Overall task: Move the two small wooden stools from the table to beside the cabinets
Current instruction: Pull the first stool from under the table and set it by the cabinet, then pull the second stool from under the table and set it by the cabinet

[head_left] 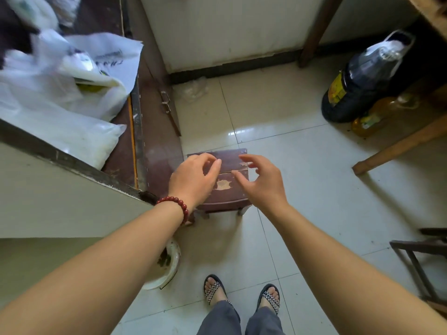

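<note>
A small dark brown wooden stool (225, 194) with chipped paint on its seat stands on the tiled floor, right beside the dark brown cabinet (157, 146) at the left. My left hand (193, 180), with a red bead bracelet on its wrist, hovers over the stool's left side with fingers loosely curled and nothing in them. My right hand (261, 182) hovers over the stool's right edge, fingers spread. Neither hand grips the stool. A second dark stool (420, 259) shows partly at the right edge.
White plastic bags (60, 97) lie on the cabinet top. A large dark oil bottle (358, 81) and a yellow bottle (370, 122) sit under a wooden table, whose leg (399, 146) slants at the right. A white bowl (167, 267) lies on the floor near my sandalled feet (242, 291).
</note>
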### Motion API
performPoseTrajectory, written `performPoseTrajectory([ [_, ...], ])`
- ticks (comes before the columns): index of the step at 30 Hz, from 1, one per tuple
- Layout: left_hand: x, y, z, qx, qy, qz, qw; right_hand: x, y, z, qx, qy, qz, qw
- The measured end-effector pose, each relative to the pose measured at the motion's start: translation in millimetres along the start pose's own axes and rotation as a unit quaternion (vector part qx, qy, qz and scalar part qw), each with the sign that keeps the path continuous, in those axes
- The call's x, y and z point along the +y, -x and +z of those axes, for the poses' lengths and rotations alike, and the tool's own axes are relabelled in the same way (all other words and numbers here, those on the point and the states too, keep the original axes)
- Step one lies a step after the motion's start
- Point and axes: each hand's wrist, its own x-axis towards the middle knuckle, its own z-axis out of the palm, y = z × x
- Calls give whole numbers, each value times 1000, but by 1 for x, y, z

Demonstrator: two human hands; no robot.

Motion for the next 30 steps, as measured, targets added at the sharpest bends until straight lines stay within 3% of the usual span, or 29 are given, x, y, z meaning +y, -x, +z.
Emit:
performPoseTrajectory([
  [11,136,-15,-92,100,170,102,975,-81,-23,-122,179,-52,-17,982],
  [22,292,-11,-94,16,217,257,942,-92,4,-280,313,-39,-24,949],
  [30,414,-9,-51,-65,249,327,909,-59,20,-388,392,-41,31,919],
])
